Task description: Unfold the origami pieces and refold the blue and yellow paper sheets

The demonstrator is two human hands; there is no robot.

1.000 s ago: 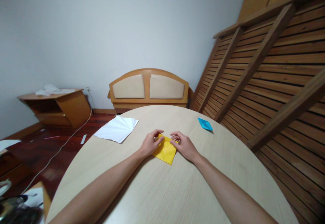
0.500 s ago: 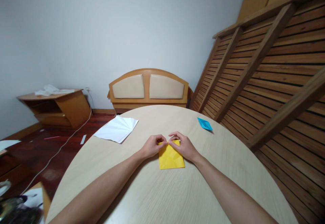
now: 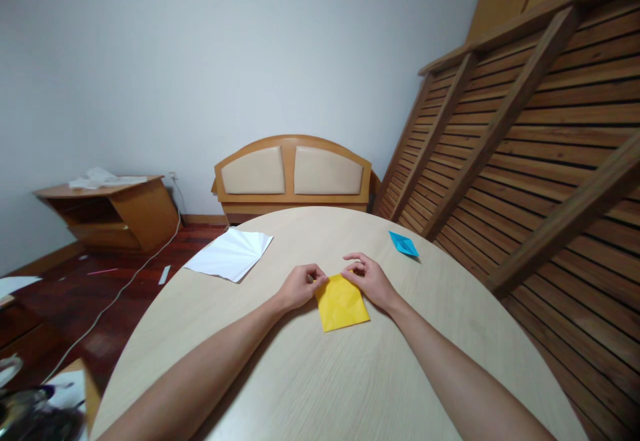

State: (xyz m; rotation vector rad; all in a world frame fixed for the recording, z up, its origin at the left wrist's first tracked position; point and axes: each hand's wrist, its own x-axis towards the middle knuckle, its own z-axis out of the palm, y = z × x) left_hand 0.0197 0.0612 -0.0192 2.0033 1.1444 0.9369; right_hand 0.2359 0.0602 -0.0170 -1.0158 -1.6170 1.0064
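Observation:
A yellow square of folded paper lies at the middle of the round table, turned slightly, with faint creases across it. My left hand pinches its far left corner between thumb and fingers. At the far right corner, my right hand grips the paper's edge between thumb and a finger, with another finger lifted and stretched out. Both forearms reach in from the near edge. The fingers partly hide the paper's far corners.
On the round wooden table a creased white paper sheet lies at the far left. A folded blue paper piece sits at the far right. Beyond stand a headboard, a low cabinet and a leaning slatted wooden frame.
My hands have moved apart along the paper's far edge, the right one shifting right. The yellow paper has turned a little and slid slightly right.

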